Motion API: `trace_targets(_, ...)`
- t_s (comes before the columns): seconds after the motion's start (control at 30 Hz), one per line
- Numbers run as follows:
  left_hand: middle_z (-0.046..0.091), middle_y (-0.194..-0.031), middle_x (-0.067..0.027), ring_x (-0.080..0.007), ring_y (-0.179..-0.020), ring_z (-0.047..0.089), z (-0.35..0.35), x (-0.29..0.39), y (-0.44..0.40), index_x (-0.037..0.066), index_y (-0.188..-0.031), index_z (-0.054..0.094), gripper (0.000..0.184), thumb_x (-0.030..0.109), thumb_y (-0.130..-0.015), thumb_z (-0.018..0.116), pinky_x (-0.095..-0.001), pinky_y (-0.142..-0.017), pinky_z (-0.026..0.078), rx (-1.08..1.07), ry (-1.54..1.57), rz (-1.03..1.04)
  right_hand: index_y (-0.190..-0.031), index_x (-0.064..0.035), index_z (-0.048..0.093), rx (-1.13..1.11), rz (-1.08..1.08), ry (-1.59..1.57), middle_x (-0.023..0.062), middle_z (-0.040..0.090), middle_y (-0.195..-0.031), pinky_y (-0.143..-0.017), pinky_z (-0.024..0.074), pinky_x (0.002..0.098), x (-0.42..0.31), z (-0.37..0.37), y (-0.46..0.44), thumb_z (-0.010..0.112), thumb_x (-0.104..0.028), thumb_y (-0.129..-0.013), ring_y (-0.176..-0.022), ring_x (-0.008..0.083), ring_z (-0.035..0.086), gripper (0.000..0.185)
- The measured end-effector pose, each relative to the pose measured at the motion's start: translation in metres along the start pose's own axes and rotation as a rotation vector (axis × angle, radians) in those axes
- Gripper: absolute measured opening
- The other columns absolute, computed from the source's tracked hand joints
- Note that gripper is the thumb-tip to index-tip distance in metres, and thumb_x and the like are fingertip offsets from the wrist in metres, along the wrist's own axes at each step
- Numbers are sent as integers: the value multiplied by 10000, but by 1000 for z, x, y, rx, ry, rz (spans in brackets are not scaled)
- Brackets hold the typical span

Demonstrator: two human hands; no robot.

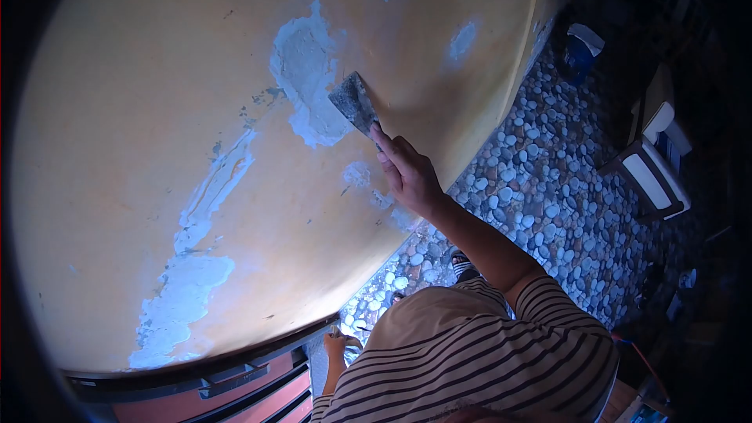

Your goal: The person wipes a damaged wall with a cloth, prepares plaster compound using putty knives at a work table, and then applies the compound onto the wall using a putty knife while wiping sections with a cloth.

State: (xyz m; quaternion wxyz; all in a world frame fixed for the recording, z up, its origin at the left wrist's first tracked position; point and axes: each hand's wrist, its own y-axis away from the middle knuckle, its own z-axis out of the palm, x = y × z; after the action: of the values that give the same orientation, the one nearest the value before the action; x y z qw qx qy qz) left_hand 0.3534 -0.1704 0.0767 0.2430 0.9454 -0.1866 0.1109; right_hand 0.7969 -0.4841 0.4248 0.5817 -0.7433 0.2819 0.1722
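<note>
My right hand [411,175] grips the handle of a putty knife [355,102]. Its broad, smeared blade lies at the right edge of a large pale filler patch [305,70] on the yellow wall [258,211]. Lower on the wall, a long streak of filler [215,188] leads down to another wide patch [180,305]. Close to my body, my left hand [334,342] is small in view and closed around something pale that I cannot make out.
Below the wall's lower left edge stands a drawer unit [243,392] with reddish fronts. The floor [533,180] has a pebble pattern. Over to the right are a chair [650,172] and a blue bucket [578,59] with something white on top.
</note>
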Motion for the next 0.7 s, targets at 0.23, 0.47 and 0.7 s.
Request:
trace_targets(0.23,731,-1038,-244,-420,-1005,713,-2,13,9,21,-1088,661,367,190,-770,729,-489,-882,543,-33,10,-38,-1553,-135,448,-23,8,46,107,614,-908,-639,563,370,5,1,7,590,-57,-1004,-719,254,649,572)
trace_targets(0.47,732,-1056,-246,-424,-1011,710,-6,20,8,25,-1115,662,387,189,-771,727,-491,-892,541,-36,8,-9,-1550,-139,452,-11,-8,60,107,611,-903,-639,570,370,12,-1,20,589,-61,-1004,-711,266,653,568)
trace_targets(0.7,727,-959,-226,-408,-917,711,1,12,0,2,-999,671,411,302,-757,813,-487,-791,535,5,42,56,-1522,-98,487,-65,79,24,137,630,-928,-691,564,371,-3,-9,3,578,-36,-1013,-747,285,658,521)
